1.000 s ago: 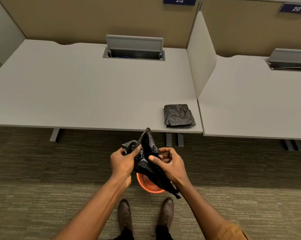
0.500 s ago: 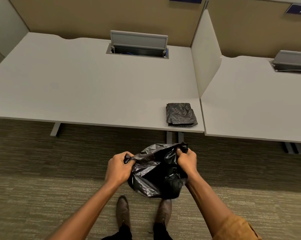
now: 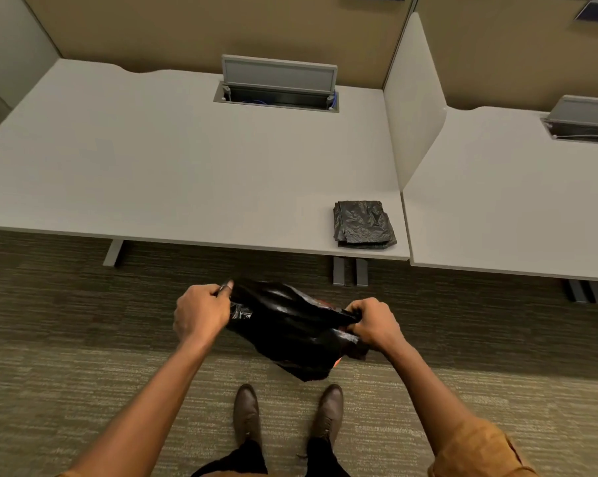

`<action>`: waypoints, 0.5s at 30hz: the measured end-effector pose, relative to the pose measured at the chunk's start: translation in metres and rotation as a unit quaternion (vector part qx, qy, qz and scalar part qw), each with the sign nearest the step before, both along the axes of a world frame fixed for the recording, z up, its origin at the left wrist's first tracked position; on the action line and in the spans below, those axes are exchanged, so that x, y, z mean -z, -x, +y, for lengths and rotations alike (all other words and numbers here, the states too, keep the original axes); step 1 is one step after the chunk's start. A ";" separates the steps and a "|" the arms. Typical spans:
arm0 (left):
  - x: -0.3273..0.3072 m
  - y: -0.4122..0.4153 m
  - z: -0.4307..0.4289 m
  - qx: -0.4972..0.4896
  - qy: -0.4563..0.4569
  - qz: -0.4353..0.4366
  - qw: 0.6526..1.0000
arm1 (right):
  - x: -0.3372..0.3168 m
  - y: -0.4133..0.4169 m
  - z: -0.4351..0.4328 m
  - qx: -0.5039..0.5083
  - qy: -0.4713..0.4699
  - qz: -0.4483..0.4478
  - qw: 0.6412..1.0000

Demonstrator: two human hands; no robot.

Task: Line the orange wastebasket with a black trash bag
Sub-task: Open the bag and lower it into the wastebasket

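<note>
Left hand (image 3: 201, 313), right hand (image 3: 371, 325): each clenched on an edge of the bag (image 3: 290, 328), now drawn further apart than half a second ago. Bag: mouth stretched wide, hanging over the wastebasket (image 3: 337, 363), only orange slivers showing. Ready to lower in.

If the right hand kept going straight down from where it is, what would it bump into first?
Probably the orange wastebasket, almost wholly hidden under the black trash bag that the right hand and left hand grip. Depth is unclear; it might miss the rim and meet the carpet.
</note>
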State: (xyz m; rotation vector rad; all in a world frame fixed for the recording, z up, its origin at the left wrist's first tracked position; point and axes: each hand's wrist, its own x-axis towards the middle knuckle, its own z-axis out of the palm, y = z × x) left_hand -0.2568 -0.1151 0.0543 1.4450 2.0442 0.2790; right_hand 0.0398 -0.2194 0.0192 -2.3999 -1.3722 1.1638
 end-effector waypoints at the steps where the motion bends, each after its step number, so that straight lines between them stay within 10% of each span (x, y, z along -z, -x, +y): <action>1: -0.001 0.003 0.002 0.003 -0.009 0.007 1.000 | 0.000 0.003 -0.001 0.000 0.007 -0.059 0.998; 7: 0.004 0.014 0.001 0.049 -0.001 0.029 0.998 | 0.006 0.017 -0.002 0.041 0.027 -0.199 0.979; 15: 0.027 0.019 -0.016 -0.019 0.032 -0.119 0.992 | 0.015 0.025 0.009 0.253 0.054 0.033 0.966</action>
